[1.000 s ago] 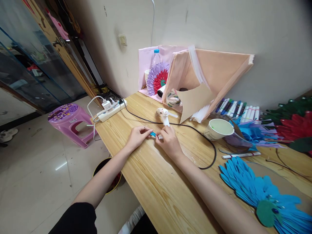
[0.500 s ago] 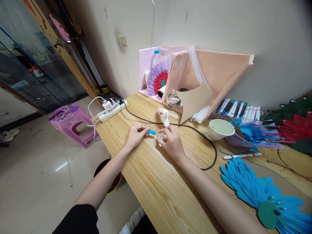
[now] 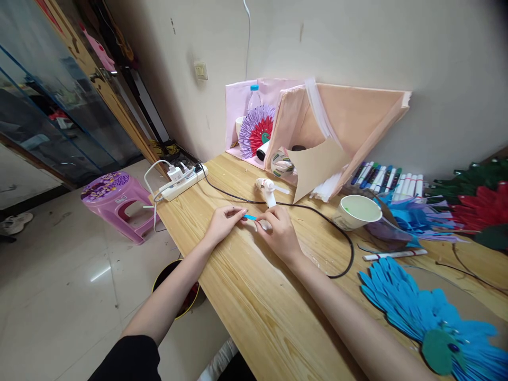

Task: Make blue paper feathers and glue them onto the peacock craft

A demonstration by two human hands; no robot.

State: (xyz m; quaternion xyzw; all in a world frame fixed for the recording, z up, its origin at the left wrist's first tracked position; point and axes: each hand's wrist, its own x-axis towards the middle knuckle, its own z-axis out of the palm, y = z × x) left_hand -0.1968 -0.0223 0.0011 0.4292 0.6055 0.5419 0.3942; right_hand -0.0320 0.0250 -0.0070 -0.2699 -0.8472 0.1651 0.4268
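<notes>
Both my hands rest on the wooden table and pinch a small blue paper strip between them. My left hand holds its left end with closed fingertips. My right hand pinches the right end, fingers curled. Just beyond my right hand lies a white glue gun with its black cord looping across the table.
A white power strip sits at the table's left corner. A paper cup, markers, a peach cardboard shelter and paper peacocks lie to the right. A purple stool and a bin stand on the floor.
The hands have stayed on the blue strip with small finger shifts; my right hand slid slightly toward the left hand, so less of the strip shows.
</notes>
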